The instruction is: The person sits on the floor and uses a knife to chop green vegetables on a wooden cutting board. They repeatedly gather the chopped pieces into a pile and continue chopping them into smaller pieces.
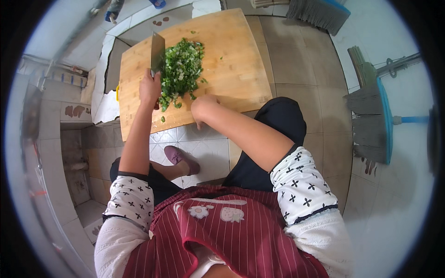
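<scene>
My left hand grips a cleaver by its handle. The broad blade stands on edge along the left side of a heap of chopped green onions. Beneath lies a large wooden cutting board, with a few loose green bits near the heap. My right hand is bent sharply at the wrist over the board's near edge, just below the heap. One of its digits points down past that edge, and the forearm hides most of the others.
Tiled floor extends to the right of the board. A grey-bristled broom with a blue head leans at the right wall; another brush head is above. A white-tiled ledge borders the board's left. My knee is close to its near right corner.
</scene>
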`<action>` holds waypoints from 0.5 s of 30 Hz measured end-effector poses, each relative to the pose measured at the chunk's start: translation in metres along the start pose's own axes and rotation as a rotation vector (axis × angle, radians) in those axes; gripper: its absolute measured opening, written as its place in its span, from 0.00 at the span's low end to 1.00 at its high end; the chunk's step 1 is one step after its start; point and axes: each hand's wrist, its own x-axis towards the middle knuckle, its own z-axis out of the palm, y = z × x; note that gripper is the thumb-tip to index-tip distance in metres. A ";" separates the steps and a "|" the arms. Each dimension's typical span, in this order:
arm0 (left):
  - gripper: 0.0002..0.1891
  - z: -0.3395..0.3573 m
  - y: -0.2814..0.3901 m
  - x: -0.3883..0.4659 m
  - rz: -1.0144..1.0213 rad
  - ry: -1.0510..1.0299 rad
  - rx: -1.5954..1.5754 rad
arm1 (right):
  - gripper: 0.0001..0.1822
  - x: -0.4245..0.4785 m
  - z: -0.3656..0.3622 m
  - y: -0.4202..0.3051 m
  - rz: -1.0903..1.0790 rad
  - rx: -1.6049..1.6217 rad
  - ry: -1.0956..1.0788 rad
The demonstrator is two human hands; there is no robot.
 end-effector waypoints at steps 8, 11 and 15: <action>0.16 -0.003 0.005 0.006 0.020 -0.099 -0.001 | 0.30 0.002 0.002 -0.003 0.019 0.014 0.057; 0.17 0.038 -0.059 0.010 0.296 0.199 0.273 | 0.29 -0.012 -0.011 -0.015 -0.019 0.020 0.030; 0.16 0.015 -0.010 0.018 0.076 -0.052 0.047 | 0.30 -0.004 0.001 0.003 -0.004 0.032 0.107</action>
